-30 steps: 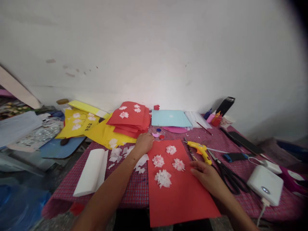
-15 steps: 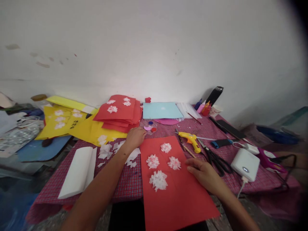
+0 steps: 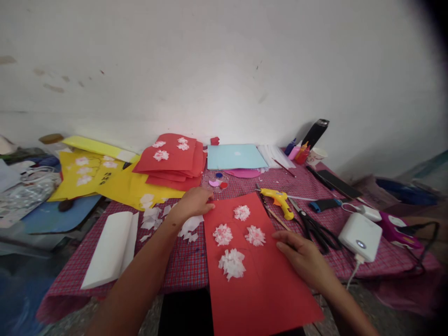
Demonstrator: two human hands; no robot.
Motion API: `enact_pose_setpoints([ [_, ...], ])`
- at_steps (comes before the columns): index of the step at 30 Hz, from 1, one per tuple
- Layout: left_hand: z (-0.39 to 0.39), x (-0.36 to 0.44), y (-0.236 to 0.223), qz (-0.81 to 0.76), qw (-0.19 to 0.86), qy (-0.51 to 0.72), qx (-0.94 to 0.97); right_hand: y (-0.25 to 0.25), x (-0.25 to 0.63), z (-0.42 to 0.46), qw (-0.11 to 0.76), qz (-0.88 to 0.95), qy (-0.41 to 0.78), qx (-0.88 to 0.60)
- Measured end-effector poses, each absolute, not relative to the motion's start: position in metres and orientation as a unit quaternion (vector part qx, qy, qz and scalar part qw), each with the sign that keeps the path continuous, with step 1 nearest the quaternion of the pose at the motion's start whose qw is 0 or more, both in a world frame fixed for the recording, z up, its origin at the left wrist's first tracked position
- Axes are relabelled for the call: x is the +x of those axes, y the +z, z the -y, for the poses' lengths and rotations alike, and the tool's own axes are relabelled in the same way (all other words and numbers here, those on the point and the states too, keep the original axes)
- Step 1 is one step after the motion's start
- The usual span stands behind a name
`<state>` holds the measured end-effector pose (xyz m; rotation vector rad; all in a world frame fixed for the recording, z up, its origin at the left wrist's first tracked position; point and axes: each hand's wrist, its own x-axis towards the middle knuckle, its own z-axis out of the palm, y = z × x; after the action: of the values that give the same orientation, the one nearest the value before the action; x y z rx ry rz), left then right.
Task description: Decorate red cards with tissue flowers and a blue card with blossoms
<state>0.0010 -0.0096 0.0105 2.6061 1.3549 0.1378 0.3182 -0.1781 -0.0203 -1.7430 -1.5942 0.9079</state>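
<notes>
A large red paper sheet [image 3: 266, 280] lies in front of me, its near end reaching past the table's front edge. Four crumpled tissue-paper flowers sit on it: three are pink-tinged, and the lowest white flower [image 3: 232, 264] is plain. My left hand [image 3: 193, 203] is closed at the sheet's upper left corner, thumb against the edge and fingertips partly hidden. At the right edge, my right hand [image 3: 301, 254] holds the paper between thumb and curled fingers. Torn white tissue pieces [image 3: 191, 226] lie beside my left forearm.
To the right are a yellow glue gun [image 3: 278, 199], black scissors [image 3: 318, 231] and a white power bank [image 3: 360, 237]. Behind stand red sheets with flowers [image 3: 171, 161], a light blue sheet [image 3: 236, 157] and paint bottles [image 3: 297, 150]. A folded white paper [image 3: 107, 249] lies left.
The view has shifted slightly. My left hand has drawn back a little along the sheet's upper left corner; my right hand keeps its place at the right edge.
</notes>
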Motion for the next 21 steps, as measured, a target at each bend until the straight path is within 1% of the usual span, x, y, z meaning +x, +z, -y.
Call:
enact_pose_setpoints([
  [4, 0.008, 0.002, 0.006, -0.472, 0.121, 0.043, 0.872, -0.022, 0.316, 0.180, 0.318, 0.581, 0.346, -0.665],
  [9, 0.008, 0.002, 0.005, -0.476, 0.140, 0.072, 0.865, -0.018, 0.312, 0.175, 0.345, 0.516, 0.426, -0.658],
  [14, 0.009, 0.002, 0.006, -0.463, 0.155, 0.100, 0.867, -0.010, 0.308, 0.166, 0.314, 0.510, 0.488, -0.635],
  [18, 0.008, 0.004, 0.003, -0.458, 0.151, 0.109, 0.869, -0.009, 0.307, 0.161, 0.264, 0.559, 0.436, -0.653],
  [21, 0.006, 0.006, -0.001, -0.459, 0.148, 0.119, 0.868, -0.008, 0.308, 0.160, 0.254, 0.557, 0.420, -0.670],
])
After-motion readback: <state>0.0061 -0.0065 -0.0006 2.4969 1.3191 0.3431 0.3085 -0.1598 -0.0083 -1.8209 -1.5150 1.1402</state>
